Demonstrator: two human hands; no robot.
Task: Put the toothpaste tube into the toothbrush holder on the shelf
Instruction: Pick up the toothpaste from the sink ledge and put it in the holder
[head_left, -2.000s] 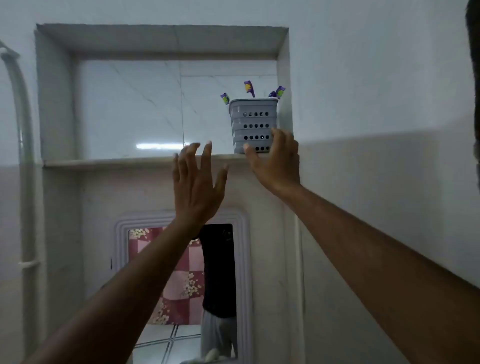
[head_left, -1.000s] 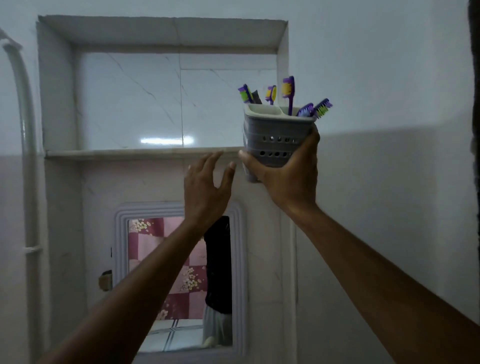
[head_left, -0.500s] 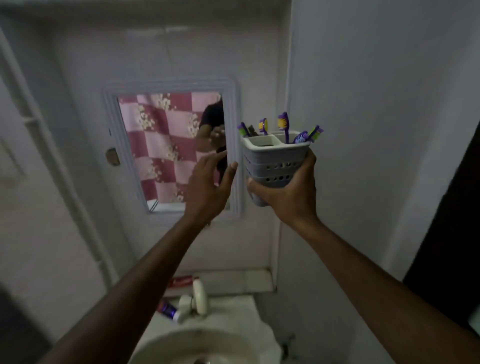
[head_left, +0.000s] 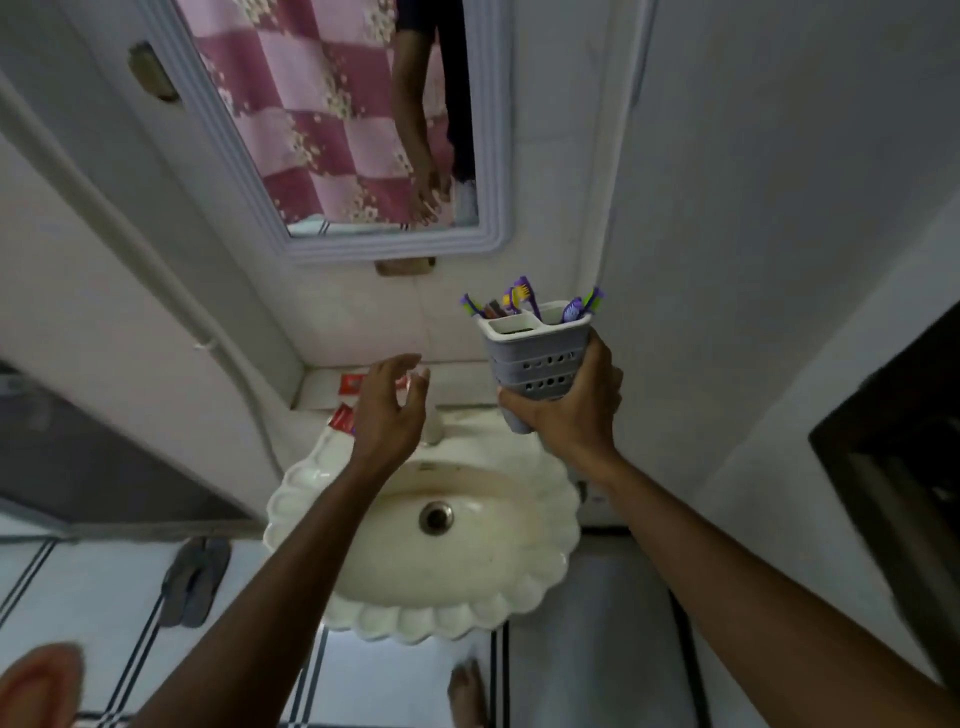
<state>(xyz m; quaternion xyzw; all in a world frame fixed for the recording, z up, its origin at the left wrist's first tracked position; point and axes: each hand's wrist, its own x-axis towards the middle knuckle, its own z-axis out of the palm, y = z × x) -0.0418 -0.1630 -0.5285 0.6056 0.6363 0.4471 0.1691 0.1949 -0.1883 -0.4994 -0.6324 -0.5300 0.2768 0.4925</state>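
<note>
My right hand (head_left: 569, 413) grips the grey perforated toothbrush holder (head_left: 535, 358) from below, upright, above the right rim of the sink; several purple toothbrushes (head_left: 522, 296) stick out of it. My left hand (head_left: 389, 410) hovers open, fingers curled, over the ledge behind the sink. Beneath it lies a red toothpaste tube (head_left: 343, 418), mostly hidden by the hand, with a red pack (head_left: 350, 384) just behind it on the ledge. The shelf is out of view.
A scalloped cream sink (head_left: 421, 525) with a drain sits below both hands. A framed mirror (head_left: 337, 119) hangs on the wall above. A pipe (head_left: 156, 275) runs down the left wall. Sandals (head_left: 195, 579) lie on the tiled floor at left.
My right hand took the holder off the shelf and brought it down to sink level. The view tipped down from shelf to sink. My left hand dropped towards the ledge.
</note>
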